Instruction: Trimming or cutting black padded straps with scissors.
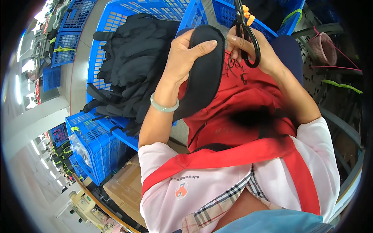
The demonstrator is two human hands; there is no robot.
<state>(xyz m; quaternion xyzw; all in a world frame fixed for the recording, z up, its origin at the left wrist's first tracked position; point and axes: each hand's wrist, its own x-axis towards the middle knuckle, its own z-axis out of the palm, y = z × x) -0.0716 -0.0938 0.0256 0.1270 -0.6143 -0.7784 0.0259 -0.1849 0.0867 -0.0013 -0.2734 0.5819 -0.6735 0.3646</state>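
Observation:
My left hand (179, 58) grips a curved, padded black fabric piece (205, 77), thumb on its face and fingers behind it. The piece is held up over my lap, its stitched edge turned to the right. In my right hand (262, 50) is a pair of scissors (239, 18) with black handles and an orange tie. The blades point up and away from the fabric. My right fingertips are close together beside the piece's right edge; whether they pinch a thread there, I cannot make out. Loose black thread scraps (243, 77) lie on my red apron (248, 93).
Left of me a blue plastic crate (92, 70) is heaped with similar black fabric pieces (136, 58). Another blue crate (93, 155) and a cardboard box (126, 186) stand nearer. A blue crate (268, 29) sits ahead; a pink basket (324, 48) is at the right.

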